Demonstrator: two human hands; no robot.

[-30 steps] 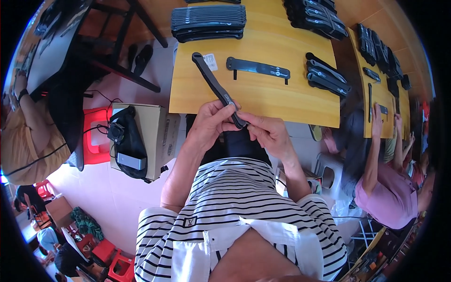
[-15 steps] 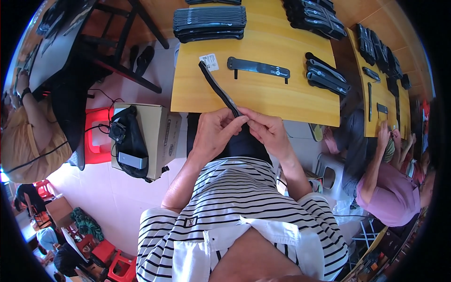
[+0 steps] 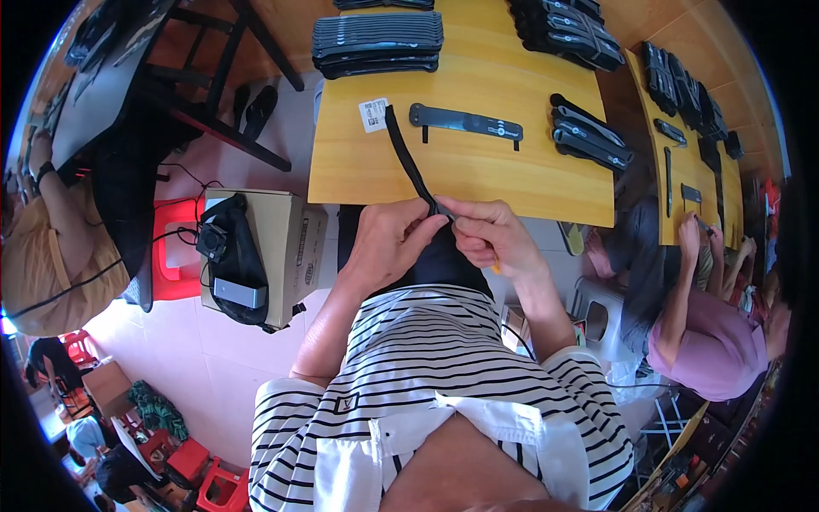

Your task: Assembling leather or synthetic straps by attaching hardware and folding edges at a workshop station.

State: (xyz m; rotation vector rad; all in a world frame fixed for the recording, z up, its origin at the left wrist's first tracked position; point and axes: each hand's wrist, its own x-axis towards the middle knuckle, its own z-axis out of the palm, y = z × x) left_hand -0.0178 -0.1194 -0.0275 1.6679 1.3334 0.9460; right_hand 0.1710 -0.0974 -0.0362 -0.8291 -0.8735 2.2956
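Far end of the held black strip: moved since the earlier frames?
Yes, rightward. Judged against the white label, the black strip's far end began on its left; now it is at the label's right edge.

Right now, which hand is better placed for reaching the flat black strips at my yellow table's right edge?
Probably the right hand: nearer those strips than the left hand, though both look occupied.

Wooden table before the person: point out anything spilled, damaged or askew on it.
Nothing looks spilled or damaged. The small pile of black bands by the right edge seems mildly askew: its pieces slant and fan out, unlike the squared stack at the far left.
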